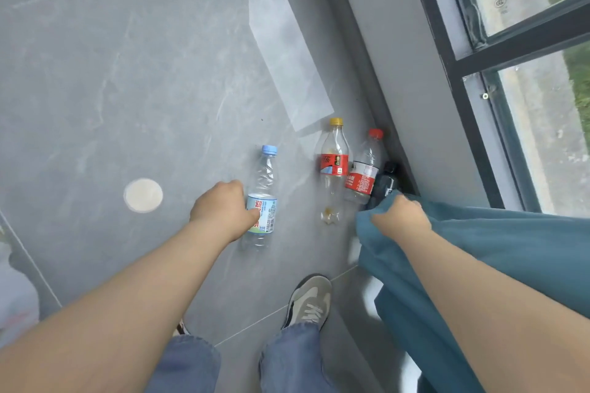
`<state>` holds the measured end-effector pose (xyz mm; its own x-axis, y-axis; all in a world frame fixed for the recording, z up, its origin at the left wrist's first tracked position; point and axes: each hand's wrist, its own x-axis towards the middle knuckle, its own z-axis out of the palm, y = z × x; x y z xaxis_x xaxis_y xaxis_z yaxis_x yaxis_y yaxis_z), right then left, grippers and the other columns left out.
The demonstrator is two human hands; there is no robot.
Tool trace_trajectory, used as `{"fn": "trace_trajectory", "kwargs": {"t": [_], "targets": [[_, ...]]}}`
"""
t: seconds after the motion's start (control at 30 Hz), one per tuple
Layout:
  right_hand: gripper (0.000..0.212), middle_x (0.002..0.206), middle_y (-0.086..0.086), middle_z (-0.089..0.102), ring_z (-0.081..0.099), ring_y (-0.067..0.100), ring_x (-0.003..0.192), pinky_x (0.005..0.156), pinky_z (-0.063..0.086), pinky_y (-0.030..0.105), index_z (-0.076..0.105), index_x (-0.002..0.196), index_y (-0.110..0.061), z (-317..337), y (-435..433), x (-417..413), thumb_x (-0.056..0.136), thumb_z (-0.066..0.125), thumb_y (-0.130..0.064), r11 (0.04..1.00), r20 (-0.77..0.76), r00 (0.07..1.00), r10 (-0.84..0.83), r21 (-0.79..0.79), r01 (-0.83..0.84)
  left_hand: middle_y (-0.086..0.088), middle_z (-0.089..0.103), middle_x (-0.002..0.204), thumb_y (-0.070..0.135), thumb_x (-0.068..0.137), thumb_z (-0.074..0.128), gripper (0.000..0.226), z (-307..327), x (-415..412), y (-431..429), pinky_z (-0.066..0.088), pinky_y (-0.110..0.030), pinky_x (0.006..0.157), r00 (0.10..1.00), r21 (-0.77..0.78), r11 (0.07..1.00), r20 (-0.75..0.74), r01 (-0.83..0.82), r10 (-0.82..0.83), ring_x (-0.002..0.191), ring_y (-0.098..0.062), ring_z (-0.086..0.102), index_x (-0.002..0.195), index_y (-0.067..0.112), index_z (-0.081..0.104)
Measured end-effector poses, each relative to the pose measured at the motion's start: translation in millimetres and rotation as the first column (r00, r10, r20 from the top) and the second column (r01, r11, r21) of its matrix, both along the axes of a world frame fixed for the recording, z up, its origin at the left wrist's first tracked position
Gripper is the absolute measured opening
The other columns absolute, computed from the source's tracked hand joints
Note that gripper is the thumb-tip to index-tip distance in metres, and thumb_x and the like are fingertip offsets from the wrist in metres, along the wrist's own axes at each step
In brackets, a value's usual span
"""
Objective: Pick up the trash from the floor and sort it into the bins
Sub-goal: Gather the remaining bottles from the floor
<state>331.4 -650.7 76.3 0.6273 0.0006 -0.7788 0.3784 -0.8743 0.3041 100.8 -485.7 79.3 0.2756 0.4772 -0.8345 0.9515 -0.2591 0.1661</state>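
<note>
A clear water bottle [265, 188] with a blue cap and a pale blue label lies on the grey floor. My left hand [223, 207] is closed around its lower half. To the right lie a clear bottle with a yellow cap [333, 163] and a clear bottle with a red cap [367, 166], both with red labels. A dark bottle [386, 180] lies by the wall, partly hidden. My right hand [399, 217] grips the edge of a teal cloth bag [479, 252] just below the dark bottle.
A grey wall base and a dark-framed window [479, 51] run along the right. A round pale floor plate [143, 195] sits to the left. My shoe [311, 300] and jeans are at the bottom. A pale blurred object [16, 290] stands at the left edge.
</note>
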Motion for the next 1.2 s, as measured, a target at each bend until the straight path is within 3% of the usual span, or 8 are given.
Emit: {"fn": "trace_trajectory", "kwargs": {"t": [0.13, 0.33, 0.47, 0.63, 0.83, 1.0, 1.1, 1.2], "targets": [[0.034, 0.119, 0.012, 0.054, 0.052, 0.028, 0.088, 0.069, 0.040, 0.030, 0.048, 0.116, -0.009, -11, -35, -2, 0.085, 0.050, -0.022, 0.991, -0.064, 0.993, -0.103, -0.091, 0.097, -0.007, 0.055, 0.120, 0.041, 0.083, 0.061, 0.048, -18, 0, -7, 0.047, -0.033, 0.080, 0.999, -0.009, 1.000, -0.037, 0.030, -0.030, 0.105, -0.027, 0.058, 0.120, 0.012, 0.051], [0.050, 0.095, 0.007, 0.054, 0.052, 0.026, 0.084, 0.064, 0.041, 0.028, 0.042, 0.130, -0.002, -25, -59, -3, 0.088, 0.051, -0.027, 0.962, -0.151, 0.964, -0.220, -0.200, 0.188, -0.009, 0.052, 0.119, 0.040, 0.084, 0.061, 0.049, -38, 8, -22, 0.042, -0.030, 0.076, 0.997, -0.017, 0.998, -0.048, 0.056, -0.057, 0.105, -0.028, 0.057, 0.121, 0.012, 0.048], [0.062, 0.124, 0.013, 0.056, 0.054, 0.029, 0.109, 0.077, 0.041, 0.029, 0.034, 0.139, -0.004, -41, -65, 6, 0.088, 0.056, -0.032, 0.962, -0.097, 0.960, -0.264, 0.041, 0.269, -0.012, 0.051, 0.116, 0.041, 0.083, 0.062, 0.047, -55, 18, -32, 0.040, -0.030, 0.071, 0.997, -0.006, 0.999, -0.063, 0.054, -0.054, 0.102, -0.031, 0.057, 0.113, 0.009, 0.046], [0.062, 0.127, 0.014, 0.054, 0.052, 0.027, 0.102, 0.078, 0.039, 0.030, 0.035, 0.137, -0.004, -61, -60, 26, 0.089, 0.058, -0.035, 0.908, -0.076, 0.943, -0.323, 0.257, 0.331, -0.013, 0.048, 0.117, 0.047, 0.081, 0.064, 0.057, -76, 32, -41, 0.038, -0.032, 0.070, 0.997, 0.066, 0.998, -0.070, 0.024, -0.020, 0.102, -0.034, 0.057, 0.115, 0.006, 0.044], [0.057, 0.114, 0.006, 0.057, 0.055, 0.025, 0.106, 0.083, 0.042, 0.030, 0.045, 0.128, -0.010, -90, -63, 41, 0.083, 0.069, -0.038, 0.815, -0.114, 0.908, -0.402, 0.408, 0.412, -0.016, 0.049, 0.117, 0.046, 0.078, 0.069, 0.063, -100, 44, -42, 0.039, -0.033, 0.069, 0.995, 0.097, 0.991, -0.043, -0.087, 0.092, 0.100, -0.036, 0.057, 0.115, 0.004, 0.039], [0.057, 0.113, 0.005, 0.062, 0.059, 0.023, 0.101, 0.084, 0.048, 0.032, 0.051, 0.120, -0.011, -114, -71, 37, 0.076, 0.077, -0.035, 0.732, -0.157, 0.838, -0.522, 0.421, 0.535, -0.014, 0.055, 0.112, 0.042, 0.080, 0.068, 0.059, -115, 50, -47, 0.037, -0.033, 0.065, 0.991, 0.055, 0.990, -0.029, -0.130, 0.132, 0.088, -0.032, 0.054, 0.113, 0.008, 0.032], [0.054, 0.107, 0.004, 0.062, 0.061, 0.024, 0.100, 0.089, 0.052, 0.038, 0.052, 0.118, -0.011, -110, -68, 32, 0.076, 0.078, -0.031, 0.677, -0.197, 0.796, -0.573, 0.434, 0.595, -0.014, 0.056, 0.109, 0.039, 0.080, 0.067, 0.052, -113, 49, -50, 0.038, -0.034, 0.065, 0.987, 0.039, 0.987, -0.031, -0.156, 0.157, 0.083, -0.030, 0.052, 0.101, 0.011, 0.029], [0.054, 0.098, -0.001, 0.062, 0.063, 0.021, 0.097, 0.088, 0.052, 0.036, 0.053, 0.119, -0.011, -96, -54, 24, 0.075, 0.079, -0.029, 0.620, -0.244, 0.779, -0.578, 0.489, 0.613, -0.013, 0.057, 0.107, 0.041, 0.079, 0.065, 0.054, -98, 53, -50, 0.040, -0.033, 0.066, 0.981, 0.015, 0.981, -0.010, -0.193, 0.193, 0.087, -0.032, 0.058, 0.109, 0.010, 0.033]]}}
